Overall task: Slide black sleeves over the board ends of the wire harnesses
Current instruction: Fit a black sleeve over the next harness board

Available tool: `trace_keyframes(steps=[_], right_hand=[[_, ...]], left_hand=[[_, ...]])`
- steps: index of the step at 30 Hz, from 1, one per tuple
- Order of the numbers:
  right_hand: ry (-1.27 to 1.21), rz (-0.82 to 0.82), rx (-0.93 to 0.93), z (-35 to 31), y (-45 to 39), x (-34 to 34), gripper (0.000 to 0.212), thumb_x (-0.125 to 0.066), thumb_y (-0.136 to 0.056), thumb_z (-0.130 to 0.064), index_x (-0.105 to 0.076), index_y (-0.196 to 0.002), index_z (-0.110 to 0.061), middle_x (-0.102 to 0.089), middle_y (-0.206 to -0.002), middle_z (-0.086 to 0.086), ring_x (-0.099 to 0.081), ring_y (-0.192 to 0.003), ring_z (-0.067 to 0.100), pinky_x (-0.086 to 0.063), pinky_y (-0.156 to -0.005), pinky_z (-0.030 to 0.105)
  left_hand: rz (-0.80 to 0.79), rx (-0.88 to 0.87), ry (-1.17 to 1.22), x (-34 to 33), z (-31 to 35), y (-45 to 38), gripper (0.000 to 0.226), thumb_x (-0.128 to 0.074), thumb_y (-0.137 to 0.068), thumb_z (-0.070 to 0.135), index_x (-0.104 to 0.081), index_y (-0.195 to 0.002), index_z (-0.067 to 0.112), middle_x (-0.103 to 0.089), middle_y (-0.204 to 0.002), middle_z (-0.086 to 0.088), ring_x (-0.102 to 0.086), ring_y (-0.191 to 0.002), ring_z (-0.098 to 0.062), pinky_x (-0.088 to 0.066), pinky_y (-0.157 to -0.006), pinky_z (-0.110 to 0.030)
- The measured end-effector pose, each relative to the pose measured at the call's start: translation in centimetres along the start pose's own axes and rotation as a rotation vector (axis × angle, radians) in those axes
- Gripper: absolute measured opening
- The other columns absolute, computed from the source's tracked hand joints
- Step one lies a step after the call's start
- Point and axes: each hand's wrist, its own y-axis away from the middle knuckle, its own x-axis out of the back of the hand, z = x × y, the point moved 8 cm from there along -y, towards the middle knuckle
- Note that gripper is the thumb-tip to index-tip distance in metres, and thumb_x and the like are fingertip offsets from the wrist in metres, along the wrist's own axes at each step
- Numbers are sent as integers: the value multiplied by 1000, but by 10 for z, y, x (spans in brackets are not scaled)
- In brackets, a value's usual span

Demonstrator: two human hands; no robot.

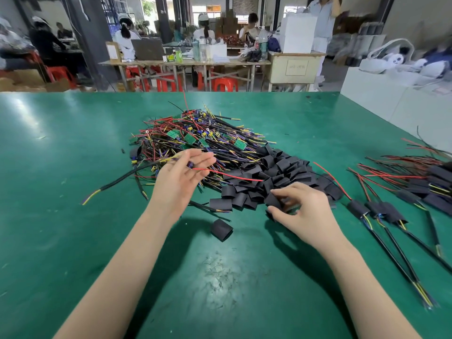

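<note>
Your right hand (302,211) pinches one black sleeve (273,199) at the near edge of the sleeve pile (276,172), frame centre. Your left hand (179,177) holds a harness (127,176), fingers loosely curled round it. Its red wire (227,174) could snag the tangled heap (195,135) behind it.

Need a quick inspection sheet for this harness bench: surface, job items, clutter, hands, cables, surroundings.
Surface: green table, worn patch near the front edge.
Job's things: pile of unsleeved harnesses with green boards; heap of black sleeves; sleeved harnesses laid at right.
Clutter: one stray sleeve lying apart; small offcuts on the mat.
Grippers: left hand holds a harness; right hand pinches a sleeve from the heap.
Cables: red lead trails from the left hand across the sleeves.
Surroundings: seated workers, red stools, benches behind.
</note>
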Motion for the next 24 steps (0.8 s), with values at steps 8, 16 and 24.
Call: trace_keyframes(steps=[8, 16, 24], right_hand=[[-19, -11, 24, -6, 1, -5, 29, -80, -72, -16, -74, -100, -19, -62, -87, -7, -62, -66, 6, -53, -67, 25], [-79, 47, 75, -10, 1, -2, 23, -80, -70, -9, -72, -90, -18, -63, -85, -8, -60, -66, 6, -41, -63, 7], [-75, 92, 76, -7, 0, 4, 25, -79, -68, -5, -70, -87, -17, -62, -84, -11, -59, -68, 8, -42, -68, 10]], left_hand=[[13, 42, -56, 12, -14, 6, 26, -50, -96, 29, -67, -103, 10, -56, -73, 2, -46, -59, -10, -40, -56, -17], [-41, 36, -64, 11, -20, 12, 27, -53, -91, 23, -67, -107, 7, -55, -74, -1, -49, -62, -9, -45, -61, -16], [-156, 247, -96, 6, -24, 17, 19, -32, -82, 1, -47, -91, 8, -40, -53, 1, -37, -48, -15, -35, -49, -24]])
